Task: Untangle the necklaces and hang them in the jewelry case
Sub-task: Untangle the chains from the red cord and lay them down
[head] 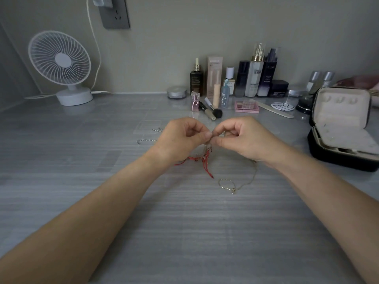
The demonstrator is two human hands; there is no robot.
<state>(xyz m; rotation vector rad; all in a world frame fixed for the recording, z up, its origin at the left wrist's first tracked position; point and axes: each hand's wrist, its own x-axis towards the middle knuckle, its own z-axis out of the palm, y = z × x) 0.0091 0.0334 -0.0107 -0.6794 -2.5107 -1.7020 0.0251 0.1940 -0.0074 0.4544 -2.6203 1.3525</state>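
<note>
Head view: looks forward and down along two bare forearms onto a grey, streaked tabletop (205, 232).
Near room: open grey surface stretches between the forearms down to the lower edge of the picture.
Left room: a wide stretch of tabletop separates the left hand (180, 138) from the white fan (61, 64), which stands at the back left by the wall. Its cable (96, 48) climbs to the wall outlet (114, 13).
Back edge: bottles (254, 74) line the wall at the back right. A makeup brush (211, 110), a pink palette (246, 106) and a nail file (274, 111) lie in front of them, the brush just beyond the hands.
Right edge: the jewelry case (344, 128) sits open at the right, lid upright with its pale lining facing inward, well apart from the right hand (244, 138).
Left hand: fingers curled, with thumb and forefinger pinching the knot (209, 140).
Right hand: mirrors it, pinching the same knot, its fingertips almost touching the other hand's.
Red cord necklace (206, 160): hangs from the knot to the tabletop below the left wrist, loose ends trailing toward the person.
Gold chain (244, 181): comes out from under the right wrist and loops on the tabletop nearer the person.
Silver chain (146, 140): lies flat just left of the left hand, partly hidden behind it. Whether it joins the knot cannot be told.
</note>
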